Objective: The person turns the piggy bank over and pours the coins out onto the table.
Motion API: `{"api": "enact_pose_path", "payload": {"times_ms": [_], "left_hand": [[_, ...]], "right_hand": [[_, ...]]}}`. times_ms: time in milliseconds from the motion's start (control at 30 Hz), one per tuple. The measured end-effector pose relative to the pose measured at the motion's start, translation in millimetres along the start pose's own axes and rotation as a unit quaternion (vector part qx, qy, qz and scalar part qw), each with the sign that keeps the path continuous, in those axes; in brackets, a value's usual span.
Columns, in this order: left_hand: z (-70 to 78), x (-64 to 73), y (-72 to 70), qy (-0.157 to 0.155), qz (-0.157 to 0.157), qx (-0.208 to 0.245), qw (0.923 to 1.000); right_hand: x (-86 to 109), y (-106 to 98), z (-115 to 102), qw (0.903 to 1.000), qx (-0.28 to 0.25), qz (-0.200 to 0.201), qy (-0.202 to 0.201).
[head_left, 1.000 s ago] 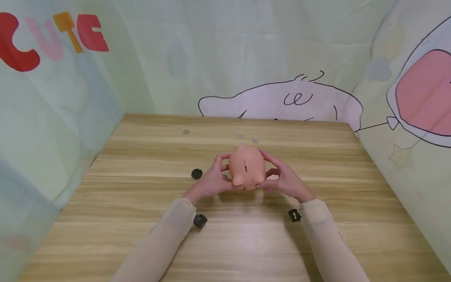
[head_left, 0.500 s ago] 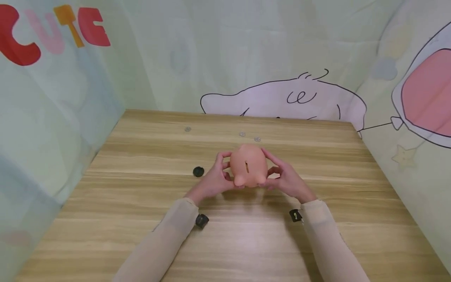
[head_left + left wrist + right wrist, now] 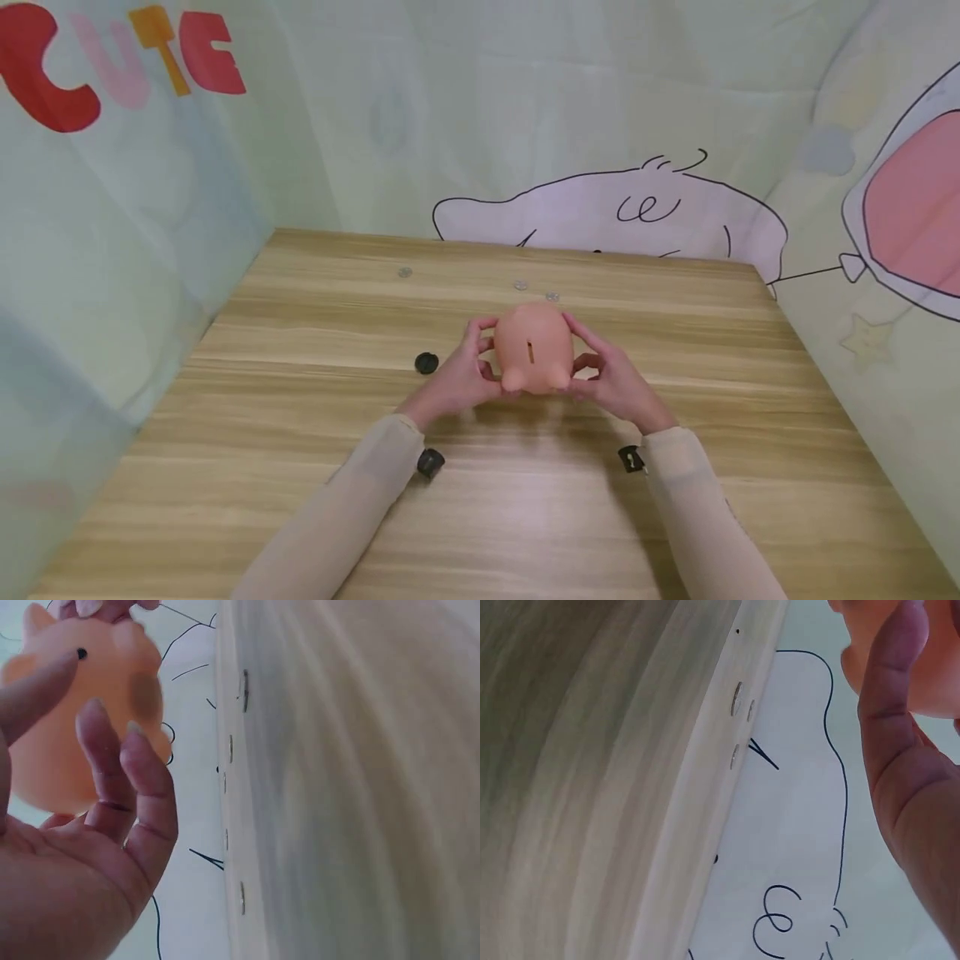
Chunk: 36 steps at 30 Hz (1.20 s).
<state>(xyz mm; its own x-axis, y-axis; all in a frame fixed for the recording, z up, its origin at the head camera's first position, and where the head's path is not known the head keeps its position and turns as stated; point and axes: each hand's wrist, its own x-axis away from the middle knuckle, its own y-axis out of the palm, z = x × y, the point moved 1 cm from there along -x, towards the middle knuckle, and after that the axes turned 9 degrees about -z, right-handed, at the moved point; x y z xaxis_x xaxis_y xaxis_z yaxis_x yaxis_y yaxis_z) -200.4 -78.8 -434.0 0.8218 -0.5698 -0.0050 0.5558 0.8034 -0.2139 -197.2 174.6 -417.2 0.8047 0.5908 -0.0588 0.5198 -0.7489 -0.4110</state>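
Note:
Both hands hold a pink piggy bank (image 3: 533,346) above the table, its coin slot facing up and its ears toward the wearer. My left hand (image 3: 455,379) grips its left side, thumb near the ear. From the right, my right hand (image 3: 615,383) grips the other side. In the left wrist view the piggy bank (image 3: 56,742) shows a black eye and a darker round patch on the side toward the table; the left hand's fingers (image 3: 150,776) curl beside it. Only part of the piggy bank (image 3: 941,667) appears in the right wrist view, behind a finger.
A small round black cap (image 3: 427,362) lies on the wooden table (image 3: 300,400) left of the left hand. Toward the back edge lie a coin (image 3: 405,272) at left and two coins, one (image 3: 521,285) beside the other (image 3: 552,297). Printed cloth (image 3: 525,108) walls off the back and sides.
The piggy bank has turned slightly, so its slot and ears sit straighter, and it has risen a little in view. Both hands keep their hold. The head view has shifted slightly.

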Motion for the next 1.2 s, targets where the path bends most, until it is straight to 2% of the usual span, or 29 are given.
{"api": "enact_pose_path", "payload": {"times_ms": [67,200,300,433,667,767,867,967,1100,1200], "left_hand": [[2.2,-0.7,-1.2,-0.017,-0.004,-0.013,0.9998],[6.4,-2.8,-2.5,-0.068,-0.005,-0.026,0.9973],[9.4,-4.8,-2.8,-0.102,0.005,-0.032,0.9943],[12.9,-7.8,-2.8,-0.134,0.031,-0.064,0.9883],[22.8,-15.2,0.5,-0.197,0.048,-0.101,0.9740],[27.1,-19.5,0.7,-0.211,0.048,-0.109,0.9702],[29.2,-20.9,-0.3,-0.214,0.040,-0.115,0.9692],[28.1,-19.1,-2.8,-0.191,0.017,-0.107,0.9756],[26.5,-15.0,-7.4,-0.141,-0.011,-0.039,0.9892],[26.7,-14.1,-9.1,-0.115,-0.020,0.021,0.9929]], "right_hand": [[0.3,-2,2,0.9996,-0.028,-0.008,0.008],[0.6,-3,6,0.9961,-0.071,-0.010,0.052],[-1.4,-2,8,0.9930,-0.065,-0.007,0.098],[-7.5,2,4,0.9878,-0.044,0.000,0.150],[-15.7,3,-5,0.9808,-0.042,0.010,0.190],[-16.8,0,-7,0.9782,-0.045,0.016,0.202],[-17.3,-1,-6,0.9782,-0.054,0.010,0.200],[-15.9,-3,-4,0.9790,-0.066,-0.004,0.193],[-10.8,-8,-1,0.9823,-0.099,-0.022,0.158],[-7.3,-11,0,0.9854,-0.126,-0.025,0.112]]}}
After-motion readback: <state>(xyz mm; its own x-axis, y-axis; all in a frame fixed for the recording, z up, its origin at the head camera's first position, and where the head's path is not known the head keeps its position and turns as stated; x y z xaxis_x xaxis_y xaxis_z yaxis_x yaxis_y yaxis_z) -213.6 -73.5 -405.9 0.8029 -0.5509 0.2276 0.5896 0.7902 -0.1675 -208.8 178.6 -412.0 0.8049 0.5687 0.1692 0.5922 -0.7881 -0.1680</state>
